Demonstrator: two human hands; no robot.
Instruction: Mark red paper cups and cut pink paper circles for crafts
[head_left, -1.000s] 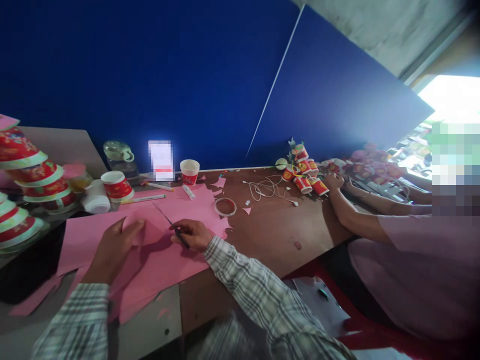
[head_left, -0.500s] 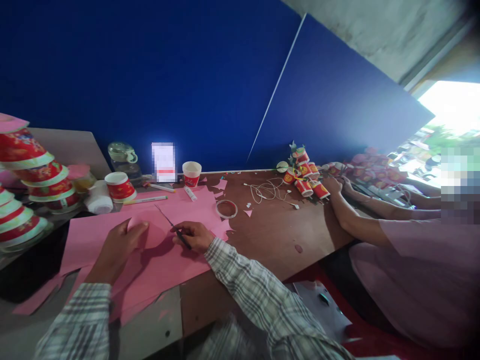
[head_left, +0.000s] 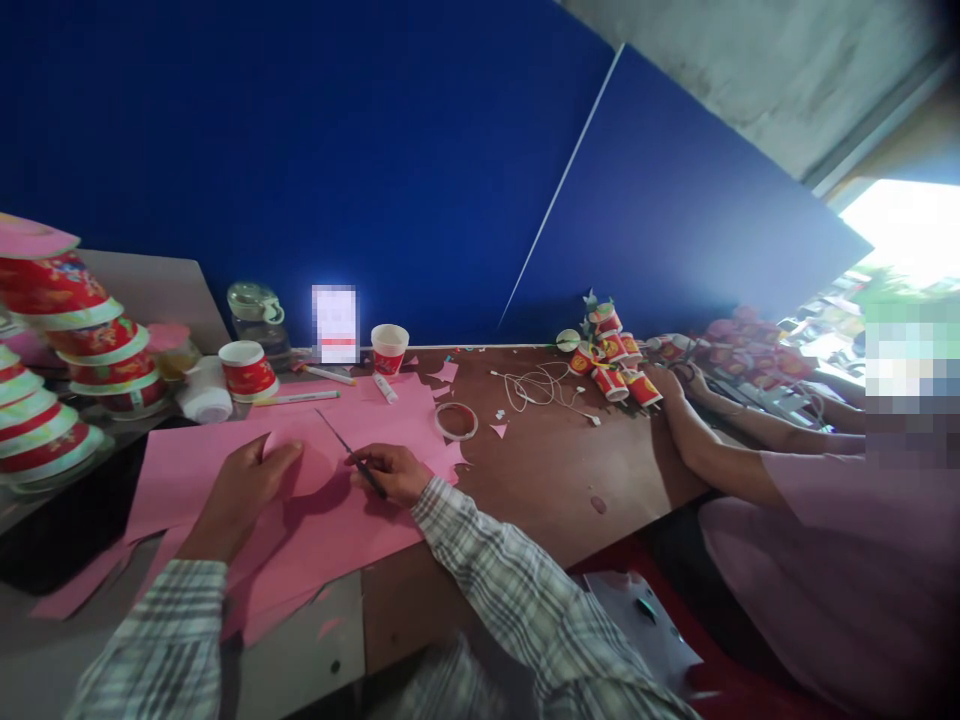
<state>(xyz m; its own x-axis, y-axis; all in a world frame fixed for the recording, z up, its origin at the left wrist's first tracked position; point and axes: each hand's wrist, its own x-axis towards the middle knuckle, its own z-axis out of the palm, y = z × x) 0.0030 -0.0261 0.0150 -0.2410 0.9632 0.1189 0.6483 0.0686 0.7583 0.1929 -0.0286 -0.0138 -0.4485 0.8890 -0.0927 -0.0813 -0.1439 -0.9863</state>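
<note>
My left hand [head_left: 244, 492] pinches a piece of pink paper [head_left: 313, 468] between thumb and fingers, above larger pink sheets [head_left: 352, 520] spread on the table. In my right hand [head_left: 397, 474] is a pair of scissors [head_left: 367, 474], with the dark handle in my fingers and the thin blades pointing up and left. The blades lie close to the right edge of the held paper. Part of that paper is hidden behind my left thumb.
Stacked red paper bowls [head_left: 112, 350] stand at the left. Behind the sheets are paper cups [head_left: 390, 352], markers [head_left: 296, 398], a glue stick [head_left: 385, 388] and a tape roll [head_left: 456, 422]. White earphones [head_left: 536, 385] lie right of them. A co-worker's arms [head_left: 697, 430] rest at the right.
The view has shifted slightly, so most things sit a little further right. Both hands keep the same hold on the pink paper and the scissors.
</note>
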